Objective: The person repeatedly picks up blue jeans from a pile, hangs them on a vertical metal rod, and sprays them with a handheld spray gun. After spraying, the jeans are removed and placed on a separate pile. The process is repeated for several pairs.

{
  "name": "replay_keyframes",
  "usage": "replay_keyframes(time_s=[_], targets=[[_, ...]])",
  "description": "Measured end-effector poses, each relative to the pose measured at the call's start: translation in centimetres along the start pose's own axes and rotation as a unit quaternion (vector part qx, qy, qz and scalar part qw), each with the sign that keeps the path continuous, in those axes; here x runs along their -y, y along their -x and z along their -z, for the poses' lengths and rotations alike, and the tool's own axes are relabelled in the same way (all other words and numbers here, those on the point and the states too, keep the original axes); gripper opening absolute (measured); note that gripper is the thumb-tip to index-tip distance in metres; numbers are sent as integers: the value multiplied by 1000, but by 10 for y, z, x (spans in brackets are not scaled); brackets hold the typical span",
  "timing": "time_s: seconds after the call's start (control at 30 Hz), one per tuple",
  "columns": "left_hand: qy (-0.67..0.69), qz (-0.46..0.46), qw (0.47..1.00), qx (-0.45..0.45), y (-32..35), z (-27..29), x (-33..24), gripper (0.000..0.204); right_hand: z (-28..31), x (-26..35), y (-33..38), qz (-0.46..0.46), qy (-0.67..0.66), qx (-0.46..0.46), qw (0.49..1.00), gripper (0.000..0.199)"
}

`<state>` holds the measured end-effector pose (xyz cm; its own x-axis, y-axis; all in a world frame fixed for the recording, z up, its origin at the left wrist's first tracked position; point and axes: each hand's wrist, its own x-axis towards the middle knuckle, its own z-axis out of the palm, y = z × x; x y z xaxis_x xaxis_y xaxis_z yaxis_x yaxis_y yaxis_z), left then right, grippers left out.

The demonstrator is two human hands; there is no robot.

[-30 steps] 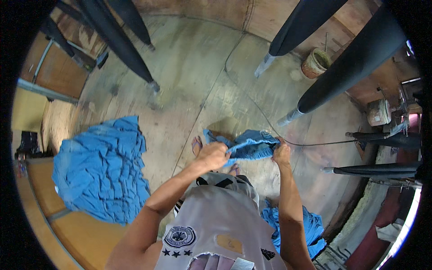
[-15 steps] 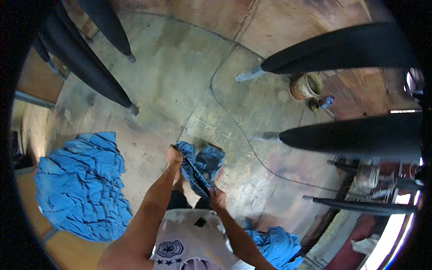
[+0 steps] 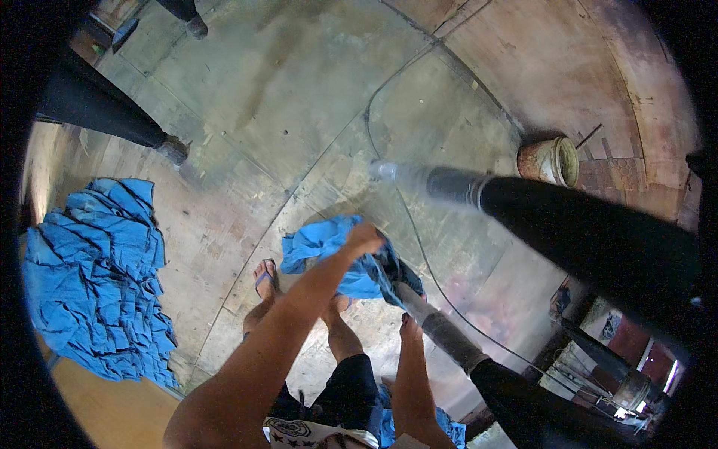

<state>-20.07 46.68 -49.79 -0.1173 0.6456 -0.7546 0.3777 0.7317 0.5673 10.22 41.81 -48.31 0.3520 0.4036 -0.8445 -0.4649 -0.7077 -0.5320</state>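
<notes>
Left hand (image 3: 364, 239) grips crumpled blue cloth (image 3: 318, 241) near a black fabric-sleeved pole (image 3: 516, 393); right hand (image 3: 410, 331) partly hidden, its grip unclear; even tension should limit bunching.

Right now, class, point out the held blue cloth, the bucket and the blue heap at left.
Held blue cloth (image 3: 362, 281), head view: its lower middle.
Bucket (image 3: 537, 162), head view: its outer wall.
Blue heap (image 3: 101, 278), head view: its crumpled middle.
</notes>
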Motion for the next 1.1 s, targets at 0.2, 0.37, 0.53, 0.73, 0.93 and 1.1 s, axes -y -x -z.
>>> replay_keyframes(time_s=[0.2, 0.37, 0.53, 0.73, 0.93, 1.1], targets=[[65, 54, 976, -203, -32, 128, -20, 43, -109, 53, 32, 176, 53, 125, 975, 35], [48, -151, 957, -244, 83, 189, -133, 49, -104, 145, 148, 315, 57, 116, 940, 32], [54, -286, 918, -268, 229, 208, -211, 40, -51, 230, 268, 346, 55, 99, 931, 26], [-15, -255, 930, -264, 302, 212, -246, 29, -40, 248, 298, 362, 46, 49, 930, 18], [20, -357, 885, -297, 411, 269, -331, 34, -22, 326, 453, 413, 2, 48, 910, 10], [-4, -516, 759, -397, 533, 336, -465, 37, 3, 464, 615, 605, 129, 146, 772, 32]])
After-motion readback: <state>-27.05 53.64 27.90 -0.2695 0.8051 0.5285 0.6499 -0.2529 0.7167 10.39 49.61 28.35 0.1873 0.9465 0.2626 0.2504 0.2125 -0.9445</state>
